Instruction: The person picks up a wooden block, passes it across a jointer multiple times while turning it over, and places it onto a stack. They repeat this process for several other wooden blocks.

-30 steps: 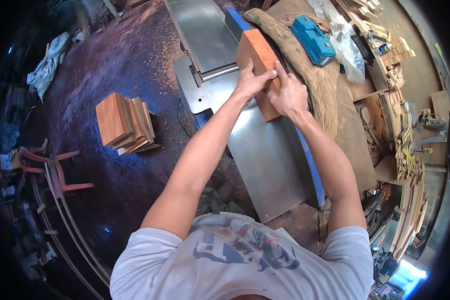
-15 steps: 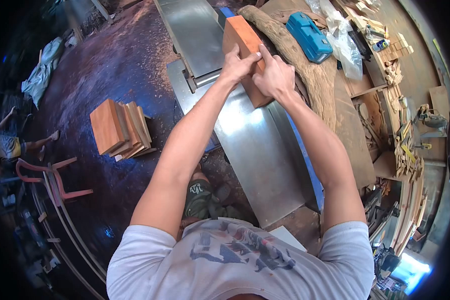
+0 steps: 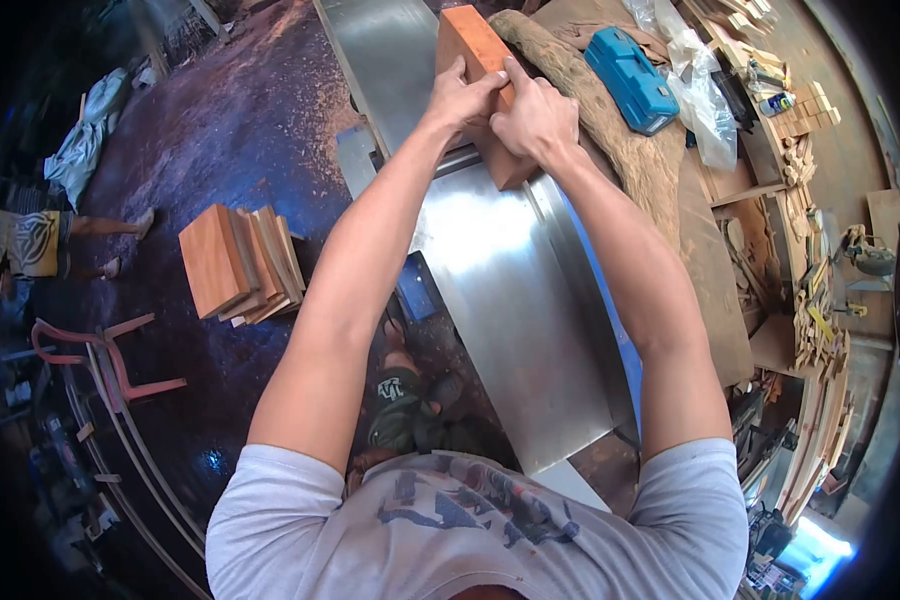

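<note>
A thick reddish-brown wooden board [image 3: 473, 42] stands on its edge on the metal bed of a jointer [image 3: 515, 330], near the long fence. My left hand [image 3: 460, 100] grips its near left side, thumb over the top edge. On the right, my right hand [image 3: 536, 112] is wrapped over the board's top edge and right face, its index finger stretched along the top. The two hands almost meet on the board. The board hides part of the bed's middle, where the cutter would sit.
Several similar boards [image 3: 215, 262] are stacked on the floor to the left. Right of the machine lie a rough log [image 3: 610, 150], a teal tool case [image 3: 630, 80] and clear plastic [image 3: 705, 105]. Wood offcuts fill shelves at far right. Another person [image 3: 30, 240] is at far left, behind a red chair frame [image 3: 120, 365].
Both hands and the board have moved a little forward along the jointer, away from me. The person at far left has shifted nearer and shows more fully.
</note>
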Demonstrator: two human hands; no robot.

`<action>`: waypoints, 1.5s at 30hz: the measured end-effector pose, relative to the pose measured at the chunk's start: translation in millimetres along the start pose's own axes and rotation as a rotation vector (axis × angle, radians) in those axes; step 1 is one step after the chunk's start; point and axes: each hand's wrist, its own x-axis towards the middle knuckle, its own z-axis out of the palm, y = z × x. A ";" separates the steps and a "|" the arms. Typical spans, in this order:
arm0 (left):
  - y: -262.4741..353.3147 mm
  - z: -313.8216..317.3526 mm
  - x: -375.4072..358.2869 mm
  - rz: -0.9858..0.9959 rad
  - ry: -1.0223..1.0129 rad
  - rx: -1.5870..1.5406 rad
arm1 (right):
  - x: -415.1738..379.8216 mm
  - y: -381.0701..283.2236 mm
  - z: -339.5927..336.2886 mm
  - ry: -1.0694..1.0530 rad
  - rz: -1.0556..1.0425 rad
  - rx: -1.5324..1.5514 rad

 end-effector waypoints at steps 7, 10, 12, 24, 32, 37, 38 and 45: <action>3.7 -15.0 25.9 -0.006 0.039 0.074 | 25.5 -10.0 -1.2 0.000 0.006 0.019; 3.5 -20.1 37.3 -0.010 0.065 0.118 | 37.7 -14.3 2.5 0.010 0.010 0.022; 7.3 -24.7 45.9 0.004 0.050 0.115 | 44.7 -16.5 3.5 0.016 0.012 0.018; 23.4 -48.4 82.2 0.022 0.049 0.123 | 87.8 -34.0 4.2 -0.029 0.028 0.014; 34.6 -58.2 85.4 0.034 -0.006 0.149 | 104.0 -31.6 7.1 -0.040 0.003 0.133; 46.9 -48.2 -41.3 0.100 -0.106 0.276 | -25.3 5.1 -30.4 0.052 -0.004 0.290; 32.3 -37.6 -76.5 0.204 -0.110 0.290 | -70.7 12.7 -54.1 0.036 0.022 0.362; -28.3 101.0 -311.6 -0.150 -0.469 -0.107 | -329.0 79.0 -83.6 0.040 0.062 0.283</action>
